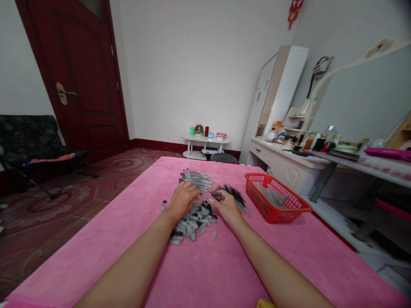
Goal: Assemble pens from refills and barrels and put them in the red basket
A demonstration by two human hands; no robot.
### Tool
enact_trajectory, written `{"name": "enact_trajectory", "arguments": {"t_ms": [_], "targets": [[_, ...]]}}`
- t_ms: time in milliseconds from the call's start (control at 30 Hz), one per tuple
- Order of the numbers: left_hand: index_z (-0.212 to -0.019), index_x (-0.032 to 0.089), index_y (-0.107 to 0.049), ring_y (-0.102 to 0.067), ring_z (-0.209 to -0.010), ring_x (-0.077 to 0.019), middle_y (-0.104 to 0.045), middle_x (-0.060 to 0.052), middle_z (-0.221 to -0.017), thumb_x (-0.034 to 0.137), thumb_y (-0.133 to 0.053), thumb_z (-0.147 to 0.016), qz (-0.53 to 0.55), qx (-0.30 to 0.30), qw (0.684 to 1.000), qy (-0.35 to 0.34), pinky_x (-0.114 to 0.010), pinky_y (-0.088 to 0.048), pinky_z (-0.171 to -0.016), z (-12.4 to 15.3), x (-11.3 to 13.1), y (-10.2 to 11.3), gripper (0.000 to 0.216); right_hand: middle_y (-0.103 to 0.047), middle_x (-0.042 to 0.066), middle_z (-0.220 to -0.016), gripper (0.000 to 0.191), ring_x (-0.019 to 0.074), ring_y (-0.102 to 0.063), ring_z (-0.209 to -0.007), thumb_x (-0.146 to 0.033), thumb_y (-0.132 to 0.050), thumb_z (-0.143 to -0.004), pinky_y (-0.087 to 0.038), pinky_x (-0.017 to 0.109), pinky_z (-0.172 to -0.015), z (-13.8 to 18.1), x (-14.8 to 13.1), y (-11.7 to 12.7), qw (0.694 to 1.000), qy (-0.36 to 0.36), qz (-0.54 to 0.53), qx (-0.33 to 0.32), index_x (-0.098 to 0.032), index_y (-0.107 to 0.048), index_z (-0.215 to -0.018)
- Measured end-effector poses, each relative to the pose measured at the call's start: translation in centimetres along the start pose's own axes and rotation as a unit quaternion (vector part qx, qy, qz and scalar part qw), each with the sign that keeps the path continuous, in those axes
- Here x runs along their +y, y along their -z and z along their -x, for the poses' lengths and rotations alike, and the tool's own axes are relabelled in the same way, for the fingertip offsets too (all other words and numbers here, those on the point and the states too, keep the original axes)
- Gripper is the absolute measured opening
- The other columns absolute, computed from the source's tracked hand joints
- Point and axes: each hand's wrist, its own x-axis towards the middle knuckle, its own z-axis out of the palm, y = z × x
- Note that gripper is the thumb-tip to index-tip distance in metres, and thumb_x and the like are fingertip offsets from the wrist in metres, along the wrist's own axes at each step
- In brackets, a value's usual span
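My left hand (185,199) has its fingers curled in a pinch, just in front of a stack of pens (196,179) with clear barrels. Facing it, my right hand (226,206) is closed with thumb and fingertips together. A thin pale pen (204,196) spans the small gap between both sets of fingertips; its details are blurred. Below the hands spreads a loose pile of clear and black pen caps (194,224), partly hidden by my left hand. Beyond my right hand lies a bundle of dark-tipped pen refills (236,196).
A red plastic basket (276,217) holding clear pen barrels (272,196) stands to the right on the pink cloth (199,273). A single clear cap (213,236) lies apart from the pile. A cluttered dressing table (290,156) is farther right; a folding chair (35,141) is left.
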Motion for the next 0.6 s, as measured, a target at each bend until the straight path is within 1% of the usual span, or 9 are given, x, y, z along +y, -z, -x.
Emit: {"name": "enact_trajectory", "arguments": {"t_ms": [67,133,167,233,300,400,467,533,600], "targets": [[-0.096,0.021,-0.065,-0.048,-0.083,-0.0206,-0.062,-0.007,-0.079,0.019,-0.045,-0.087,0.0,0.003,1.0,0.0,-0.035,-0.034,-0.072,0.03,-0.01,-0.03,0.022,-0.064,0.002,-0.062,0.028,0.0143,-0.056,-0.052,-0.044,-0.056,-0.072,-0.042,0.024,-0.051,0.03,0.14,-0.06,0.999,-0.034,-0.002,-0.03,-0.017,-0.061,-0.075],[-0.094,0.021,-0.066,-0.048,-0.084,-0.0207,-0.062,-0.007,-0.079,0.021,-0.046,-0.087,0.004,0.005,1.0,-0.001,-0.035,-0.034,-0.072,0.05,-0.04,-0.11,0.021,-0.059,0.0,-0.053,0.032,0.0129,-0.051,-0.044,-0.046,-0.049,-0.077,-0.039,0.024,-0.046,0.03,0.31,-0.1,0.996,-0.057,-0.002,-0.063,-0.017,-0.059,-0.067],[-0.094,0.021,-0.066,-0.048,-0.084,-0.0206,-0.063,-0.007,-0.079,0.021,-0.046,-0.087,0.006,0.007,1.0,-0.001,-0.035,-0.034,-0.073,0.06,-0.07,-0.15,0.021,-0.059,0.0,-0.053,0.029,0.0128,-0.051,-0.044,-0.044,-0.051,-0.076,-0.039,0.024,-0.046,0.01,0.38,-0.11,0.996,-0.054,-0.001,-0.065,-0.017,-0.058,-0.066],[-0.094,0.021,-0.066,-0.048,-0.083,-0.0205,-0.063,-0.007,-0.079,0.021,-0.046,-0.087,0.009,0.01,1.0,0.001,-0.035,-0.034,-0.073,0.08,-0.12,-0.21,0.021,-0.062,0.001,-0.062,0.021,0.0138,-0.055,-0.053,-0.036,-0.06,-0.068,-0.041,0.024,-0.051,-0.08,0.48,-0.13,0.999,-0.026,0.001,-0.036,-0.016,-0.06,-0.071],[-0.095,0.021,-0.066,-0.048,-0.083,-0.0205,-0.063,-0.006,-0.079,0.02,-0.046,-0.087,0.009,0.011,1.0,0.001,-0.035,-0.034,-0.073,0.08,-0.17,-0.23,0.021,-0.064,0.002,-0.069,0.024,0.0146,-0.058,-0.06,-0.033,-0.065,-0.063,-0.044,0.024,-0.056,-0.15,0.51,-0.14,1.0,-0.009,-0.002,-0.007,-0.016,-0.061,-0.079],[-0.095,0.021,-0.066,-0.048,-0.084,-0.0208,-0.063,-0.006,-0.079,0.021,-0.047,-0.087,0.005,0.01,1.0,0.0,-0.034,-0.033,-0.073,0.06,-0.19,-0.17,0.021,-0.061,0.0,-0.06,0.025,0.0133,-0.054,-0.051,-0.041,-0.055,-0.073,-0.041,0.024,-0.05,-0.14,0.52,-0.14,0.998,-0.036,-0.013,-0.04,-0.016,-0.059,-0.075],[-0.094,0.021,-0.066,-0.048,-0.083,-0.0207,-0.063,-0.006,-0.078,0.021,-0.047,-0.087,0.005,0.01,1.0,-0.002,-0.034,-0.033,-0.072,0.06,-0.19,-0.16,0.02,-0.059,0.0,-0.055,0.026,0.0127,-0.051,-0.046,-0.04,-0.05,-0.076,-0.04,0.024,-0.048,-0.14,0.56,-0.1,0.997,-0.04,-0.011,-0.066,-0.017,-0.058,-0.069],[-0.093,0.021,-0.066,-0.048,-0.082,-0.0204,-0.063,-0.006,-0.078,0.021,-0.048,-0.087,0.01,0.011,1.0,-0.003,-0.034,-0.033,-0.073,0.06,-0.19,-0.19,0.019,-0.062,0.001,-0.06,0.017,0.0138,-0.055,-0.053,-0.032,-0.056,-0.071,-0.041,0.024,-0.052,-0.2,0.58,-0.04,0.999,-0.014,-0.002,-0.049,-0.016,-0.059,-0.069],[-0.093,0.021,-0.066,-0.048,-0.082,-0.0202,-0.063,-0.006,-0.078,0.02,-0.048,-0.086,0.012,0.014,1.0,-0.002,-0.034,-0.033,-0.073,0.07,-0.19,-0.23,0.019,-0.065,0.003,-0.069,0.017,0.0149,-0.058,-0.062,-0.028,-0.062,-0.064,-0.044,0.024,-0.058,-0.28,0.51,0.04,1.0,0.012,0.007,-0.019,-0.015,-0.062,-0.075]]}}
